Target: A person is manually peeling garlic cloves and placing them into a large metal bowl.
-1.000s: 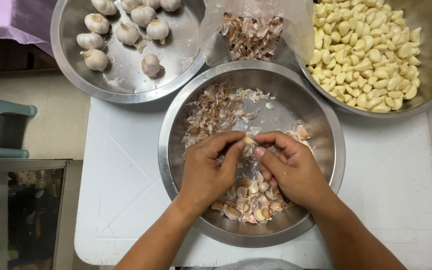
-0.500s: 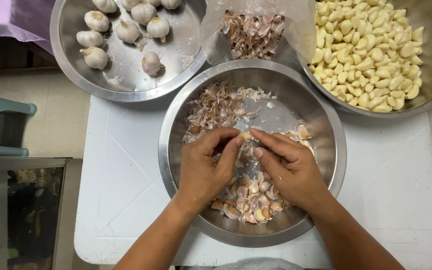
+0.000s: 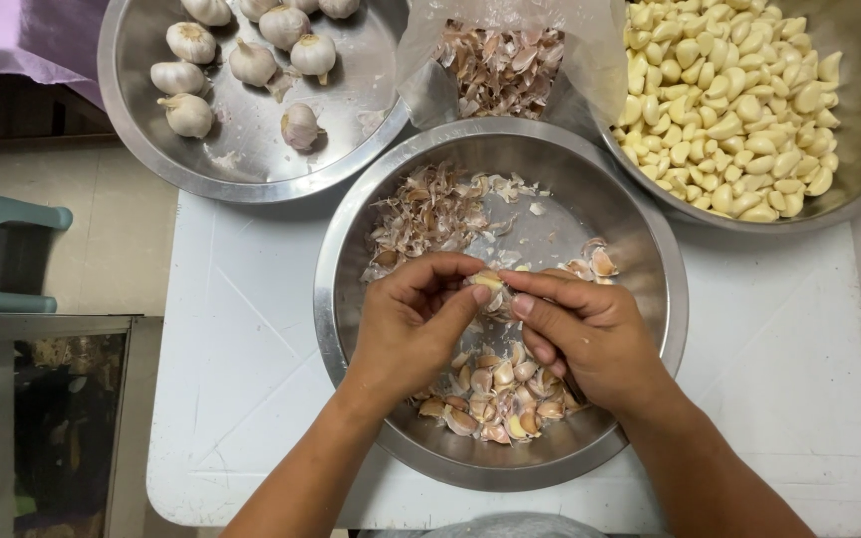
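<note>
**A:** What am I looking at through the head camera?

**B:** I'm watching both hands working over the middle steel bowl (image 3: 351,299), which is sitting on the white surface (image 3: 251,379). The left hand (image 3: 406,324) and the right hand (image 3: 590,334) are meeting at one garlic clove (image 3: 487,282), just above the bowl's centre.

**A:** How is the grip standing?

**B:** Both are closing on the clove. The left thumb and fingers are pinching it from one side, and the right fingertips are pressing it from the other. Nothing else is in either hand.

**A:** How is the clove going to handle?

**B:** I'm judging it light, small and firm, with a dry papery skin that is likely brittle and flaky. Once bare it may be getting slick, so I'd be taking hold across its thick middle and working the skin from a tip.

**A:** What's lying around it?

**B:** Unpeeled cloves (image 3: 495,394) are piling under the hands, loose skins (image 3: 421,214) are lying at the bowl's far side. Beyond, whole garlic bulbs (image 3: 251,60) are sitting in a steel pan, peeled cloves (image 3: 729,100) are filling another bowl, and a plastic bag of skins (image 3: 500,65) is standing between them.
</note>
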